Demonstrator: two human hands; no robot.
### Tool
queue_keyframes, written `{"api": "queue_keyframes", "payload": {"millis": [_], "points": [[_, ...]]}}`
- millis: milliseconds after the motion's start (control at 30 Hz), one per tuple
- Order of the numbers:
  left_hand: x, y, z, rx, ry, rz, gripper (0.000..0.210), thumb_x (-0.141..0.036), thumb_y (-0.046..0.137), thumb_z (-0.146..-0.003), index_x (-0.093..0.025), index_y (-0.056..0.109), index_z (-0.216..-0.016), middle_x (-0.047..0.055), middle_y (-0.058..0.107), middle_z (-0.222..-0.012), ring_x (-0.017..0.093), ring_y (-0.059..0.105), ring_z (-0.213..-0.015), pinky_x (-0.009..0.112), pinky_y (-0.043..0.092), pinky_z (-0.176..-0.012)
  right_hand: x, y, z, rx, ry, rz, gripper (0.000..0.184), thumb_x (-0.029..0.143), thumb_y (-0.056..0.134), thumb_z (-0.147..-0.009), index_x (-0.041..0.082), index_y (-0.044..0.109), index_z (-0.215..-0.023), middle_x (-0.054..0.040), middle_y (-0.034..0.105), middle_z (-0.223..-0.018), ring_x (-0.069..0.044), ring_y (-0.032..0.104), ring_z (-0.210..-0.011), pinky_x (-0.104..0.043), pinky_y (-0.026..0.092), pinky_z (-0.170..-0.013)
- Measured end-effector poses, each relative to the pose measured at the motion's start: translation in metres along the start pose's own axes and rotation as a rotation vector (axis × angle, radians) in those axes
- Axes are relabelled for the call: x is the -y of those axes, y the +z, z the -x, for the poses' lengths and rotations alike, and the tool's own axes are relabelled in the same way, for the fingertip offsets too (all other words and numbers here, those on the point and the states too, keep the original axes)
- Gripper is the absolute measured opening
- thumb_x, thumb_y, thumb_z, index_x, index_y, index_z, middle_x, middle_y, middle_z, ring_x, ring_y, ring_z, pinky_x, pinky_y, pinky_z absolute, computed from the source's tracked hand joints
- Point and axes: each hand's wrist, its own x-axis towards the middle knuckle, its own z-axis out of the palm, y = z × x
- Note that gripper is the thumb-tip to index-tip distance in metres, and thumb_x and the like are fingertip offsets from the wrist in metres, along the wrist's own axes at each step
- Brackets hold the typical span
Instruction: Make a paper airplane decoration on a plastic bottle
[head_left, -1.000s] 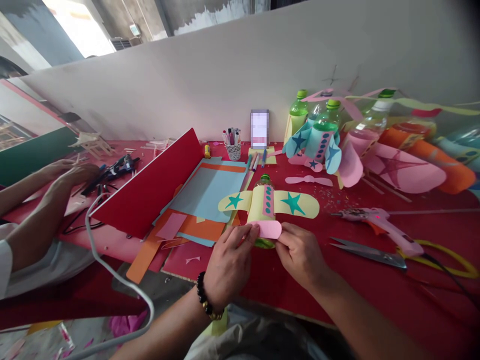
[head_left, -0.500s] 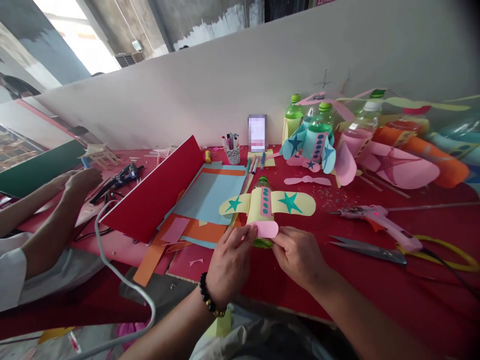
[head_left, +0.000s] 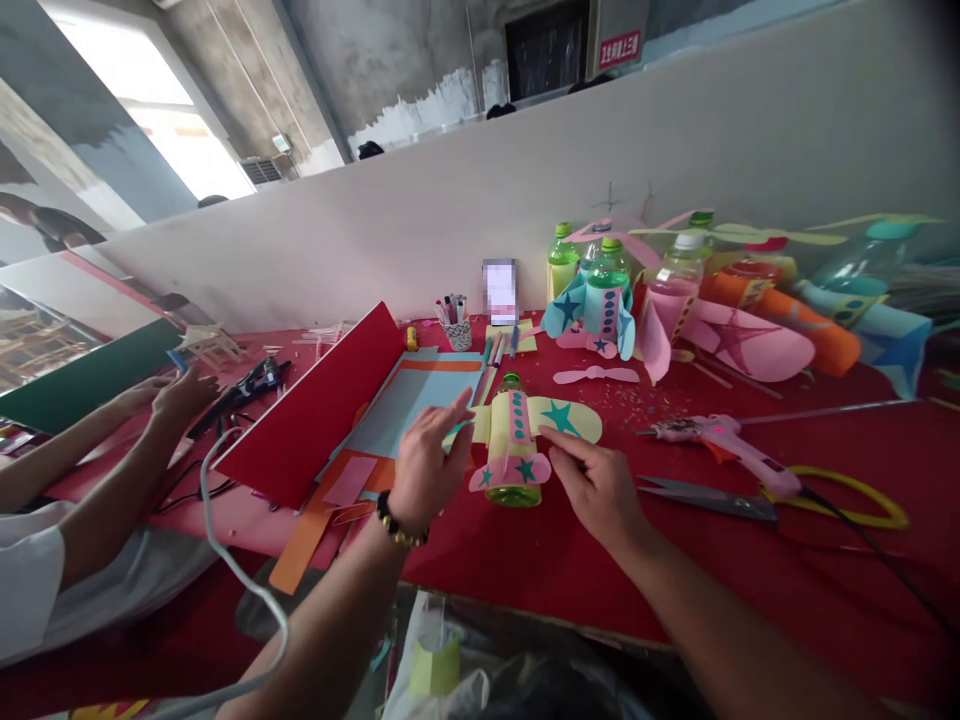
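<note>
A plastic bottle airplane [head_left: 500, 437] lies on the red table in front of me, wrapped in yellow paper. It has yellow wings with green stars, a pink strip of green dots, and a pink tail piece [head_left: 510, 472] with green stars near its green base. My left hand [head_left: 431, 460] is open over the left wing, fingers stretched out and partly covering it. My right hand [head_left: 596, 485] is beside the right wing [head_left: 566, 417], its forefinger extended against the wing's inner lower edge and its thumb apart. Neither hand grasps anything that I can see.
To the right lie scissors [head_left: 712, 498] and a pink glue gun [head_left: 731, 440] with a cord. Finished bottle planes [head_left: 607, 300] stand behind. Left are paper sheets [head_left: 420, 390], a red divider board [head_left: 315, 415] and a co-worker's hands [head_left: 176, 395]. A pen cup [head_left: 456, 332] stands at the back.
Both hands have let go of the pink tail piece, which now spreads across the bottle showing its stars. My left hand has risen to the left wing, my right to the right wing. The view has shifted.
</note>
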Motion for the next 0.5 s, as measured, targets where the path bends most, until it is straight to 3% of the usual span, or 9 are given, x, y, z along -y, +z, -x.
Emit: {"api": "queue_keyframes", "payload": {"millis": [100, 200, 300, 500], "points": [[0.007, 0.006, -0.052, 0.151, -0.12, -0.058, 0.045, -0.035, 0.046, -0.093, -0.021, 0.052, -0.136, 0.003, 0.072, -0.098, 0.018, 0.064, -0.088, 0.026, 0.045, -0.078, -0.008, -0.002, -0.007, -0.078, 0.185, -0.153, 0.034, 0.032, 0.057, -0.086, 0.015, 0.072, -0.111, -0.0058, 0.073, -0.075, -0.018, 0.064, -0.064, -0.027, 0.049, -0.057], [0.014, 0.027, -0.097, 0.408, -0.234, -0.092, 0.053, -0.043, 0.043, -0.094, -0.02, 0.046, -0.141, 0.005, 0.071, -0.098, 0.02, 0.063, -0.092, 0.024, 0.044, -0.075, -0.015, -0.001, -0.011, -0.14, 0.333, -0.358, 0.035, 0.036, 0.059, -0.084, 0.015, 0.072, -0.108, 0.005, 0.047, -0.047, -0.01, 0.04, -0.044, -0.022, 0.031, -0.042], [0.022, 0.054, -0.127, 0.526, -0.272, -0.083, 0.062, -0.051, 0.053, -0.087, -0.02, 0.046, -0.14, 0.006, 0.071, -0.094, 0.022, 0.064, -0.089, 0.024, 0.045, -0.069, -0.016, 0.0, -0.014, -0.183, 0.374, -0.496, 0.033, 0.037, 0.061, -0.081, 0.014, 0.073, -0.102, 0.0079, 0.034, -0.045, -0.008, 0.029, -0.043, -0.022, 0.021, -0.041], [0.036, 0.093, -0.151, 0.717, -0.447, 0.017, 0.068, -0.052, 0.059, -0.082, -0.016, 0.046, -0.138, 0.004, 0.065, -0.069, 0.018, 0.062, -0.062, 0.024, 0.044, -0.056, -0.007, 0.0, -0.015, -0.186, 0.367, -0.584, 0.026, 0.035, 0.06, -0.079, 0.015, 0.072, -0.091, 0.0077, 0.034, -0.045, -0.008, 0.028, -0.043, -0.023, 0.018, -0.042]]}}
